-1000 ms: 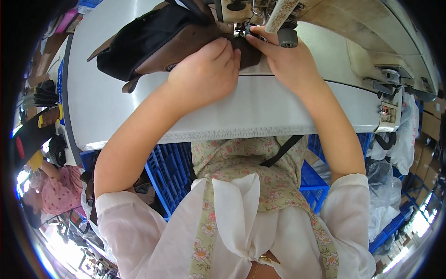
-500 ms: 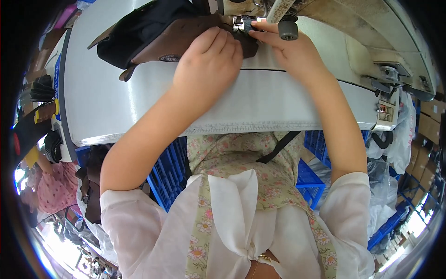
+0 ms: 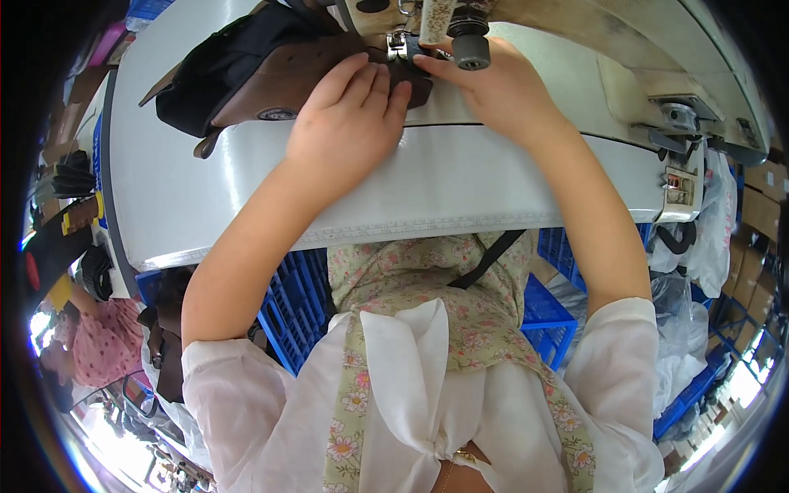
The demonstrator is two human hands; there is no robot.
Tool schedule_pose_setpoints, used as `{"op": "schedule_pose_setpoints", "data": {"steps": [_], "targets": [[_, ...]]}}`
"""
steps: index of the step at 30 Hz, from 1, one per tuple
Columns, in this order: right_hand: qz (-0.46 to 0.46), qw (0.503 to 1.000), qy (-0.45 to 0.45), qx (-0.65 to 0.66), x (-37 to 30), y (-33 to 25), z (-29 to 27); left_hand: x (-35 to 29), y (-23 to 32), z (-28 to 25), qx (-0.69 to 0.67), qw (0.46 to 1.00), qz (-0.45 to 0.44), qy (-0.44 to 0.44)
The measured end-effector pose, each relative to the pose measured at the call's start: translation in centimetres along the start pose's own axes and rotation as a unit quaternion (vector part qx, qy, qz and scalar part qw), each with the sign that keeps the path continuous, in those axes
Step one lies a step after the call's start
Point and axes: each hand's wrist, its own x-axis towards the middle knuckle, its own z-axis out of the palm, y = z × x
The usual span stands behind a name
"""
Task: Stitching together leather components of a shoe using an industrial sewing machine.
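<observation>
A soft sewn piece of black cloth (image 3: 200, 92) and brown leather-like material (image 3: 261, 86) lies under the head of a sewing machine, its kind not plain to me. It has a round badge (image 3: 278, 114) and a short strap end (image 3: 205, 146). My left hand (image 3: 345, 123) lies on the brown part, fingers spread and pressing it down, left of the metal presser foot (image 3: 397, 45). On the foot's right side, my right hand (image 3: 501, 86) stretches a finger to the piece's edge. Its other fingers are partly hidden behind the machine's knob (image 3: 472, 51).
The white machine table (image 3: 460, 177) carries a ruler strip along its front edge. The machine arm (image 3: 608, 41) spans the far right. Blue plastic crates (image 3: 546, 320) stand below, plastic bags (image 3: 678, 320) hang at right, and another person in pink (image 3: 107, 341) is at left.
Both hands and the sewn piece appear shifted slightly left in the picture, along with the machine head. My left fingers are spread wider than before.
</observation>
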Motion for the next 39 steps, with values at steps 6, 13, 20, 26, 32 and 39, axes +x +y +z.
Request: {"op": "schedule_pose_setpoints", "data": {"steps": [6, 13, 20, 26, 32, 39], "targets": [[-0.023, 0.999, 0.030, -0.006, -0.2, 0.3, 0.5, 0.0, 0.0, -0.1, -0.010, 1.000, 0.005, 0.009], [-0.020, 1.000, 0.023, -0.004, -0.1, 0.0, 0.5, -0.2, 0.0, -0.1, -0.018, 1.000, 0.003, 0.003], [-0.013, 1.000, 0.011, 0.006, -0.3, 0.0, 0.4, 0.1, -0.3, -0.1, -0.049, 0.998, 0.017, 0.043], [-0.008, 1.000, 0.015, -0.005, -0.5, -0.5, 0.5, 0.0, -0.4, -0.1, -0.045, 0.998, 0.020, 0.029], [-0.002, 0.999, 0.016, -0.050, -0.6, -1.1, 0.4, 0.0, -0.4, 0.1, -0.018, 1.000, 0.015, 0.000], [0.004, 0.999, 0.023, -0.043, -0.5, -0.8, 0.7, 0.0, -0.4, 0.1, -0.014, 1.000, 0.012, -0.003]]}}
